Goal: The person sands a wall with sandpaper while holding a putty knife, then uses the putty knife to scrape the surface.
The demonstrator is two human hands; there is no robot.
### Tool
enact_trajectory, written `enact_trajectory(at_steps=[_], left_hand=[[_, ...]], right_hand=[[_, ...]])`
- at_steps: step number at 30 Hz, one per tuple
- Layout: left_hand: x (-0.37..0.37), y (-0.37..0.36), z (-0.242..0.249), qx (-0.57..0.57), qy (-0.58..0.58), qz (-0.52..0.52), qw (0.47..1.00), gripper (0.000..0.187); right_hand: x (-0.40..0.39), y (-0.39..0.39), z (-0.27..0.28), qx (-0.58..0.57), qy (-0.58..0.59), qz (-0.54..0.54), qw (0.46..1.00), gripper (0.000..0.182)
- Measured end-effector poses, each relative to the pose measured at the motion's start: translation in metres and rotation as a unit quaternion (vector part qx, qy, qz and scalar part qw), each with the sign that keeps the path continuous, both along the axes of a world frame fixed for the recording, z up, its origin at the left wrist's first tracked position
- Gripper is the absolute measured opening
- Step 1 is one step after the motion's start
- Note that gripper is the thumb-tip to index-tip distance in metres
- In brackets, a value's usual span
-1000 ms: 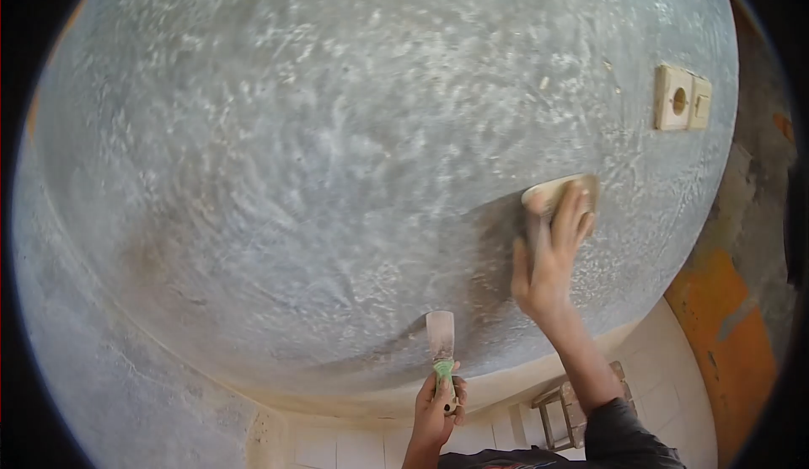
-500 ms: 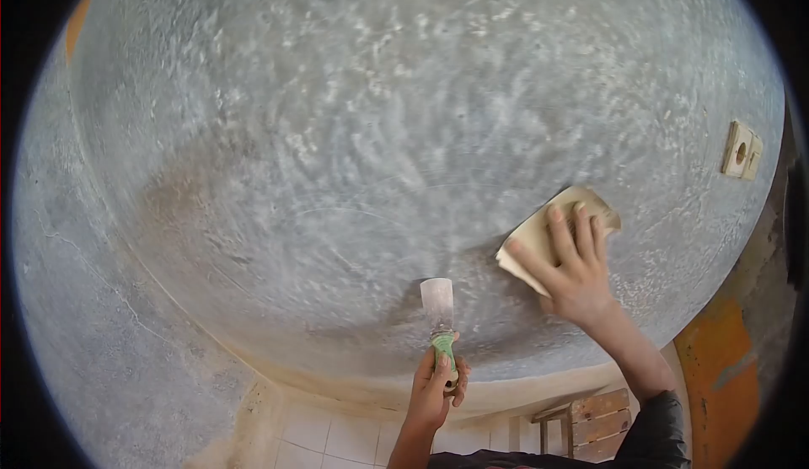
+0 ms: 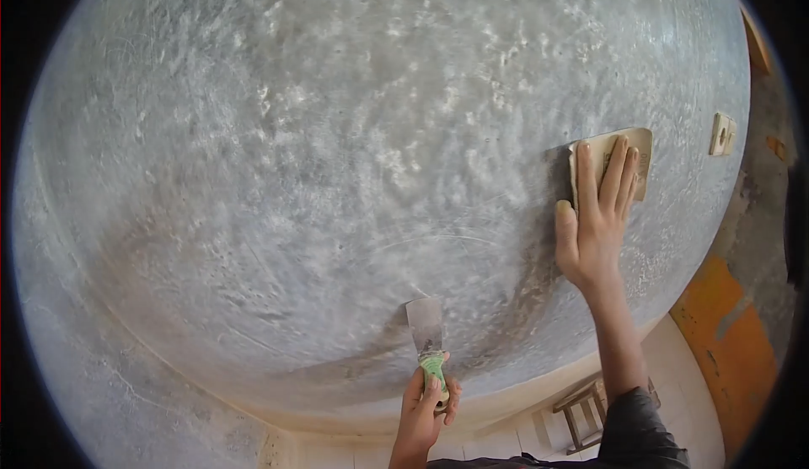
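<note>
My left hand (image 3: 425,408) is wrapped round the green handle of a putty knife (image 3: 425,324), whose wide metal blade points up, its tip right at the wall. Higher and to the right, my right hand (image 3: 597,216) presses a folded sheet of sandpaper (image 3: 642,161) flat against the wall. Its fingers lie stretched over the sheet, while the thumb sits off the lower left edge. Printing shows on the back of the sandpaper. The grey wall (image 3: 337,132) is mottled with paler patches and thin curved scratches.
A double socket plate (image 3: 722,134) is fixed to the wall at the right. Below stands a wooden stool (image 3: 581,414) on a pale tiled floor (image 3: 678,376). Orange paint (image 3: 729,334) covers part of the surface at the lower right. Another grey wall meets this one at the left.
My right hand has moved up and to the right across the wall with the sandpaper, its fingers now pointing upward. The putty knife stays in my left hand, slightly lower. The view has shifted.
</note>
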State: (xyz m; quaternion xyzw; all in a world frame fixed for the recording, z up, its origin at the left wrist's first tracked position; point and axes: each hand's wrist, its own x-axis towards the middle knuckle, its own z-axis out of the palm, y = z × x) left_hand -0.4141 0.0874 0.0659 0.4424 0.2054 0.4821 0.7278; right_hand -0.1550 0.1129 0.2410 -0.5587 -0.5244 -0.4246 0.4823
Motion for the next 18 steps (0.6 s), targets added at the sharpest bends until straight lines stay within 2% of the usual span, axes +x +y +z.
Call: enact_trajectory(at_steps=[2,4,5,6,8,9,10,12,13,14,16,17,18], left_hand=[[-0.012,0.005,-0.001,-0.015,-0.006,-0.019,1.0,0.045],[-0.021,0.009,0.0,-0.012,0.0,-0.039,0.999,0.046],[-0.026,0.012,0.0,-0.007,0.004,-0.051,0.999,0.046],[-0.031,0.015,0.0,-0.006,0.007,-0.057,0.998,0.046],[-0.038,0.019,-0.002,-0.015,0.003,-0.078,0.997,0.046],[-0.04,0.02,-0.003,-0.016,0.005,-0.086,0.996,0.046],[-0.041,0.022,-0.006,-0.016,-0.002,-0.095,0.995,0.046],[-0.046,0.026,-0.007,-0.014,-0.003,-0.112,0.994,0.046],[-0.047,0.027,-0.008,-0.017,-0.008,-0.116,0.993,0.046],[-0.045,0.027,-0.008,-0.02,-0.016,-0.12,0.992,0.045],[-0.043,0.025,-0.009,-0.019,-0.02,-0.113,0.993,0.044],[-0.042,0.024,-0.009,-0.019,-0.022,-0.097,0.995,0.043],[-0.041,0.024,-0.009,-0.016,-0.023,-0.099,0.995,0.043]], right_hand=[[-0.019,0.017,-0.027,0.013,-0.025,-0.057,0.998,0.056],[-0.05,0.022,-0.064,-0.045,-0.256,-0.001,0.966,0.06],[-0.048,0.026,-0.069,-0.045,-0.272,-0.002,0.961,0.061],[-0.043,0.023,-0.06,-0.046,-0.27,-0.008,0.962,0.061],[-0.029,0.012,-0.024,-0.052,-0.067,-0.108,0.991,0.06],[-0.029,0.008,-0.013,-0.001,0.031,-0.037,0.999,0.06],[-0.031,0.009,-0.019,-0.001,0.033,-0.046,0.998,0.06],[-0.038,0.02,-0.046,-0.054,-0.078,-0.139,0.986,0.061],[-0.051,0.023,-0.066,-0.068,-0.118,-0.057,0.989,0.062],[-0.053,0.019,-0.077,-0.068,-0.118,-0.065,0.989,0.062],[-0.055,0.013,-0.084,-0.167,-0.239,-0.041,0.956,0.063],[-0.042,0.013,-0.071,-0.102,-0.218,-0.086,0.967,0.063],[-0.033,0.011,-0.056,-0.1,-0.219,-0.087,0.967,0.063]])
